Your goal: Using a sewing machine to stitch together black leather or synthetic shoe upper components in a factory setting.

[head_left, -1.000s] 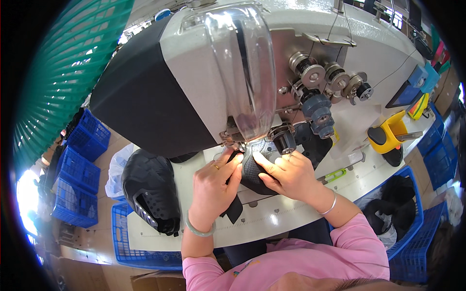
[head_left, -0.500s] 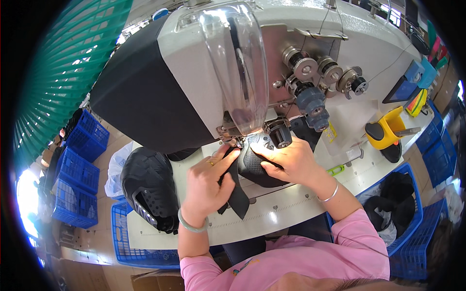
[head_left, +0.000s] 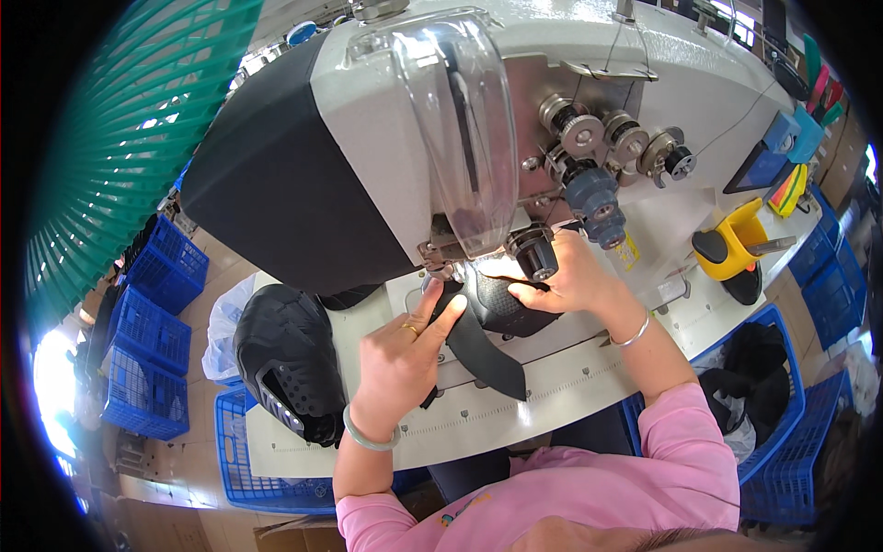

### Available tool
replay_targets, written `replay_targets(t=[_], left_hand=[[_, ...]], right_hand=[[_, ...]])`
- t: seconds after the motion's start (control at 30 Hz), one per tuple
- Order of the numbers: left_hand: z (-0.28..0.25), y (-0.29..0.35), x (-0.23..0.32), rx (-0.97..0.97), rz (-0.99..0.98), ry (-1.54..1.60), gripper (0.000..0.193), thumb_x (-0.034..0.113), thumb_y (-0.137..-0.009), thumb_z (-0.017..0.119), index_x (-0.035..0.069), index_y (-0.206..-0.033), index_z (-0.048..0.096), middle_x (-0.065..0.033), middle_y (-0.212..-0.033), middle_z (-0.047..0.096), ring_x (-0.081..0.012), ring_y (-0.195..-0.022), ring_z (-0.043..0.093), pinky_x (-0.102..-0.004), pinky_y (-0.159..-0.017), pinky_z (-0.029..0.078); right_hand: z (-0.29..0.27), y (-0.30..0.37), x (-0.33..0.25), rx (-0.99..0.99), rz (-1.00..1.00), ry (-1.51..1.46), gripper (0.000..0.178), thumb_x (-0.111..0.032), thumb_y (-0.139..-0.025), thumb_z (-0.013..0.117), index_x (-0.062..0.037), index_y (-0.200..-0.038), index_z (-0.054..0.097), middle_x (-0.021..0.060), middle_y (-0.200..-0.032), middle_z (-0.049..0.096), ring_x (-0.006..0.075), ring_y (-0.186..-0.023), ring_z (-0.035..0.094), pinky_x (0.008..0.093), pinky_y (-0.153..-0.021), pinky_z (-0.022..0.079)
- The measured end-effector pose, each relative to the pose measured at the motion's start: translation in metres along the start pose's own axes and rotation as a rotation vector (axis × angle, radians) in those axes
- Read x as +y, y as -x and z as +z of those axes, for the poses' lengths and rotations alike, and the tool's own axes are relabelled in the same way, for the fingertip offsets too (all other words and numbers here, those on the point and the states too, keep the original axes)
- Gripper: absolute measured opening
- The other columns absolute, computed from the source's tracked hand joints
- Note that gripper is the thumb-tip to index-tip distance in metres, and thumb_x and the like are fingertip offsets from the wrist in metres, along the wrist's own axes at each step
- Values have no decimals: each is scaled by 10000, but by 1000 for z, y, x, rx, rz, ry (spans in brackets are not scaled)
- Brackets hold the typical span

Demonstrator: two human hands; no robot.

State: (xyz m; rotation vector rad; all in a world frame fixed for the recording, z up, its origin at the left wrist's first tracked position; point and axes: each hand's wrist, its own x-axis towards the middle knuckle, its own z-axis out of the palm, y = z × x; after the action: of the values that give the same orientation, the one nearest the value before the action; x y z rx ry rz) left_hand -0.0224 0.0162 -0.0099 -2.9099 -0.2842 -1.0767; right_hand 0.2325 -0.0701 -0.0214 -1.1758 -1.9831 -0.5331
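Observation:
At the needle area of a sewing machine [head_left: 363, 138], both my hands work on black material. My left hand [head_left: 400, 363] pinches a flat black strip [head_left: 492, 359] between thumb and index finger, close to the presser foot [head_left: 444, 267]. From there the strip's loose end curves toward the front edge of the bed. My right hand [head_left: 578, 281] grips a curved, dotted-texture black piece [head_left: 515, 311], thumb on the near side and fingers partly hidden behind the machine's dark knob. The strip lies along the left edge of that piece; the stitching point itself is mostly covered.
Black finished-looking pieces [head_left: 287, 354] are stacked left of my left hand. A yellow holder [head_left: 736, 241] with scissors-like blades stands at the right of the white bed [head_left: 441, 432]. Blue crates [head_left: 271, 478] sit below, and a green fan guard [head_left: 138, 120] is upper left.
The strip's loose end has swung right and lies more spread out. My right hand has moved up and right along the dotted piece. My left hand has shifted slightly.

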Motion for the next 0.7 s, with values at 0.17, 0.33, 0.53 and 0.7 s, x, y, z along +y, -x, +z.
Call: replay_targets(t=[0.17,0.33,0.53,0.7], left_hand=[[7,3,4,52,40,-97,536,-23,-651,651,121,-1167,681,-178,-1216,642,-152,-557,555,-253,-504,476],[11,5,17,31,19,-226,482,9,-697,631,110,-1166,679,-199,-1224,632,-141,-578,540,-246,-504,470],[12,2,25,47,-53,-262,440,-8,-711,639,89,-1138,682,-138,-1191,645,-211,-745,596,-304,-661,514],[11,-5,19,167,-91,25,411,-51,-665,662,47,-1063,699,-98,-1092,636,-275,-954,591,-360,-758,509]], right_hand=[[-3,0,3,-90,74,-49,212,-272,-752,697,-93,-865,683,61,-845,657,272,-757,619,383,-665,495],[0,7,0,-82,-104,-81,514,-378,-743,730,-38,-1114,625,136,-1138,560,372,-992,538,476,-856,456],[14,19,-7,-37,-303,129,458,-185,-798,653,-98,-1243,588,76,-1183,525,318,-1081,513,433,-885,485],[9,16,-15,-34,-172,-85,452,-69,-715,675,-113,-1165,653,39,-1244,588,327,-1128,557,549,-954,428]])
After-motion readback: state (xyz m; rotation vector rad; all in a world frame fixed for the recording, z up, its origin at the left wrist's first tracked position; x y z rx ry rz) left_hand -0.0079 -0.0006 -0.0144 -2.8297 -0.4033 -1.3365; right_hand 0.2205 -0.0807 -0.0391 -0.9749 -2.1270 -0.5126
